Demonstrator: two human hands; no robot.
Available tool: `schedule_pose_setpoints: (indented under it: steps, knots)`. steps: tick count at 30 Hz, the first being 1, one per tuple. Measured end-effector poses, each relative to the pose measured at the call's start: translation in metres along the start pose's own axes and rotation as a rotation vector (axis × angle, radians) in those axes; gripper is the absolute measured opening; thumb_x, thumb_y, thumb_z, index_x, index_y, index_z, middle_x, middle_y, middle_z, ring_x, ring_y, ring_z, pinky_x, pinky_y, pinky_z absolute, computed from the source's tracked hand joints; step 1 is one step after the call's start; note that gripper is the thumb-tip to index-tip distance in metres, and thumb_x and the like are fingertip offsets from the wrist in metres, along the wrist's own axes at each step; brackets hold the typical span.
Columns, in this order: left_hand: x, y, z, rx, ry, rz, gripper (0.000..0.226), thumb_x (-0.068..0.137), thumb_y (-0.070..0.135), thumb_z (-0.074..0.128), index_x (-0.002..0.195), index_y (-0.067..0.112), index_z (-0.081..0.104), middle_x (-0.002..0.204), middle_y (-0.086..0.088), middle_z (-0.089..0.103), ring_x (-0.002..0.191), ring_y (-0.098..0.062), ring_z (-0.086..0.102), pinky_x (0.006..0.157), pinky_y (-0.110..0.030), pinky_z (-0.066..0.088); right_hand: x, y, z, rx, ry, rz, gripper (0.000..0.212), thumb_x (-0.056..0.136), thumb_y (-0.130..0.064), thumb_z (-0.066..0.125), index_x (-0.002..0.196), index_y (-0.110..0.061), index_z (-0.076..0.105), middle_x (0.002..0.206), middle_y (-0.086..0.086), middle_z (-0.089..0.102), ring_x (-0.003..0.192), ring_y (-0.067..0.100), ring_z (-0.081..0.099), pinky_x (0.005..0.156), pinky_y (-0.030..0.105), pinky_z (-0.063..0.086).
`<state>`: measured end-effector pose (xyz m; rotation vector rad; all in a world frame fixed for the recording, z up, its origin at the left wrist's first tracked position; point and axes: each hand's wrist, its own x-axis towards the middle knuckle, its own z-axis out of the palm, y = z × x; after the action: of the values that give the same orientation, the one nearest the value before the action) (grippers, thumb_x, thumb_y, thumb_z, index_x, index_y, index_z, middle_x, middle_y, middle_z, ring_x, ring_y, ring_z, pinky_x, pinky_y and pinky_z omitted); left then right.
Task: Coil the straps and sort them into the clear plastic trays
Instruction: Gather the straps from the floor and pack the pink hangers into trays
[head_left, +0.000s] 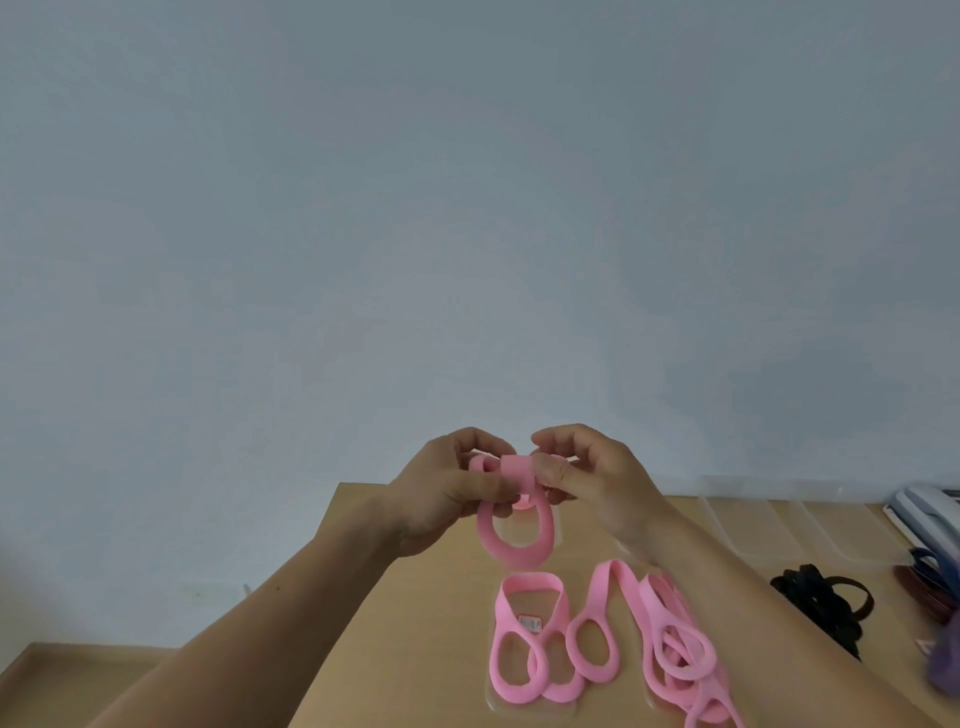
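Both hands are up above the wooden counter (415, 649), working one pink strap (514, 525). The left hand (447, 493) and right hand (587, 478) each have their fingers curled in, pinching its wound top while a loop hangs below. More pink straps (597, 639) lie on the counter underneath, with clear plastic trays (789, 525) off right and dark straps (821, 603) beside them.

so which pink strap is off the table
The pink strap that the left hand and right hand grip, its loop hanging free. The others lie on the table: a coiled strap on a clear tray, a loose pile beside it.
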<state>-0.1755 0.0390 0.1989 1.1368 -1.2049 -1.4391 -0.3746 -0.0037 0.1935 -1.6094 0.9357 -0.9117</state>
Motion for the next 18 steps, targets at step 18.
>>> schedule_pose_setpoints:
  steps: [18]
  knots:
    - [0.008, -0.009, 0.004, 0.392, 0.018, -0.002, 0.036, 0.073, 0.016, 0.074, 0.107, 0.010, 0.065, 0.097, -0.005, 0.070, 0.082, -0.017, 0.069, 0.077, -0.038, 0.060, 0.001, 0.003, 0.003, -0.109, 0.029, 0.006, 0.023, 0.075, -0.019, 0.085, 0.093, -0.021, 0.070, 0.084, -0.005, 0.072, 0.066, 0.014, 0.067, 0.055, 0.024, 0.054]
